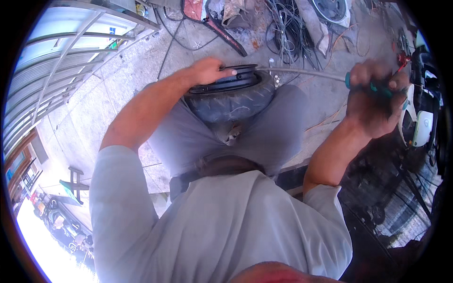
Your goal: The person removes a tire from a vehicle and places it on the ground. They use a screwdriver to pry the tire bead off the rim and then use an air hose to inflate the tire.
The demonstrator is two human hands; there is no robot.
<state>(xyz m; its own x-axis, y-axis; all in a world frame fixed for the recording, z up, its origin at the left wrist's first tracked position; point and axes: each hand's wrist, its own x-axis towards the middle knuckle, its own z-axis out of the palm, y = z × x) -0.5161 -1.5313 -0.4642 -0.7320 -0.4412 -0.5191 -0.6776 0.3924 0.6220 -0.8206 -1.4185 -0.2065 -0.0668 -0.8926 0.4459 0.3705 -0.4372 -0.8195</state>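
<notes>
No text, number or sign can be read. 2 small patches, 1 blue (pixel 112 30) and 1 green (pixel 113 45), show at the barred panes (pixel 56 45) on the left, too small to make out. The white casing (pixel 424 128) at the far right bears a faint small mark, also illegible. On the tyre (pixel 231 106) and rim (pixel 236 81), no lettering can be made out; the tool's green handle (pixel 348 80) is blurred.

Fisheye view, facing down
From your head, it looks over your shirt (pixel 217 221), close below, to your left hand (pixel 207 71) and right hand (pixel 377 96) farther out.
</notes>
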